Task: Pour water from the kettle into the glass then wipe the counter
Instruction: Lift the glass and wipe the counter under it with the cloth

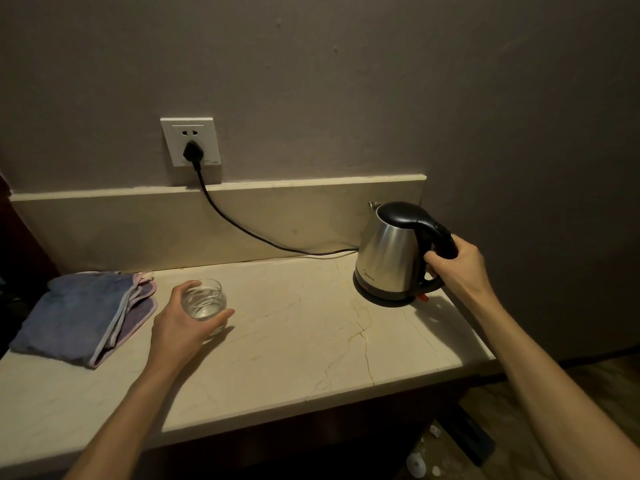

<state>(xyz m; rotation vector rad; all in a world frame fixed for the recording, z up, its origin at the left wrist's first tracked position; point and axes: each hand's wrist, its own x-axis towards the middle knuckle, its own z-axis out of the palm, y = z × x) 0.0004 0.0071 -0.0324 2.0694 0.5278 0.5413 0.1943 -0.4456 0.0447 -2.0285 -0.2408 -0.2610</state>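
Note:
A steel kettle (388, 254) with a black lid and handle stands upright on its base at the back right of the pale marble counter (294, 341). My right hand (457, 265) is wrapped around its handle. A short clear glass (205, 299) stands on the counter left of centre, and some water shows in its bottom. My left hand (180, 329) grips the glass from the near side. A folded blue and purple cloth (83, 313) lies at the left end of the counter.
A black cord (235, 223) runs from the kettle's base along the backsplash up to a plug in a white wall socket (191, 142). The counter's right edge ends just past the kettle. Small pale items lie on the floor (419, 462) below.

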